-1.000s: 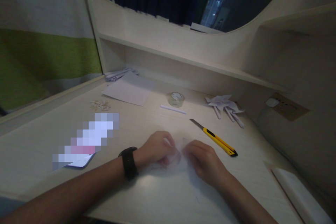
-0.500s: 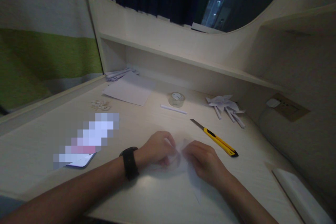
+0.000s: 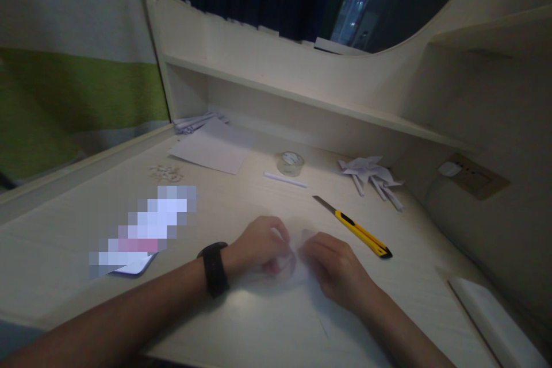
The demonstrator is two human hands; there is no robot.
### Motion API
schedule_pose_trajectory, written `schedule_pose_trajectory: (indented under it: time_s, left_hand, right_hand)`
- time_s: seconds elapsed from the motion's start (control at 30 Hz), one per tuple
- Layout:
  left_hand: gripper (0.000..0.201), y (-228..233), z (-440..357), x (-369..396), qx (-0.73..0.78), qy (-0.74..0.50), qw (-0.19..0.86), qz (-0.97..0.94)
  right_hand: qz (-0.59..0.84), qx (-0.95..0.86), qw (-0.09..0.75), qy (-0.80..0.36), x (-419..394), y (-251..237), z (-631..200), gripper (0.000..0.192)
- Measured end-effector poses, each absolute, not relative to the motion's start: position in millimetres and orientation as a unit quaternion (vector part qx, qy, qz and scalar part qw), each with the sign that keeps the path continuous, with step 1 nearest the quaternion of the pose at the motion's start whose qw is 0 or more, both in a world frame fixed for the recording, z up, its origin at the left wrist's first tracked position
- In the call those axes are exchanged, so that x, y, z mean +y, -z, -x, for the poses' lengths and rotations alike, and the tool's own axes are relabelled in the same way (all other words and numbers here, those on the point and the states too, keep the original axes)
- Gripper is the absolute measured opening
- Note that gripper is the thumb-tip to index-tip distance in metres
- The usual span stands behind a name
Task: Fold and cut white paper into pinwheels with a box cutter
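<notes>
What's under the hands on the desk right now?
A pale, thin piece of paper lies on the desk under the left hand and right hand, pinched between their fingertips. The fingers cover its folds and shape.

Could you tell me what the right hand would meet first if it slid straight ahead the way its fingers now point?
The right hand points left and slightly away, at the small piece of white paper it already pinches; just beyond that it would bump the left hand. Depth looks shared, since both rest on the desk.
</notes>
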State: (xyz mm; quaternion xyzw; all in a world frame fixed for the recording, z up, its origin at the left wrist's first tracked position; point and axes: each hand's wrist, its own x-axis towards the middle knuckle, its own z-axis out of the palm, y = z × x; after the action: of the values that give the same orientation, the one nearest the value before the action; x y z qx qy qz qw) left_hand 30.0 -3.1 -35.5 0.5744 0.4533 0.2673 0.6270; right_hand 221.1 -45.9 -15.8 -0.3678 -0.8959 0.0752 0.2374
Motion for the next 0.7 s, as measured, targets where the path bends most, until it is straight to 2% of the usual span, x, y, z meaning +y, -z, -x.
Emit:
schedule_pose_trajectory:
  time_s: [0.33,0.7]
  left_hand:
    - [0.014,33.4,-30.5,-3.6,0.456,-0.266,0.616,-0.585]
    - [0.016,30.7,-31.7,-4.8,0.463,-0.269,0.630,-0.563]
  right_hand:
    - [0.364,-0.900,0.231,-0.072,-46.0,17.1,-220.7,0.025]
    - [0.330,-0.908,0.259,0.025,-46.5,28.6,-216.8,0.024]
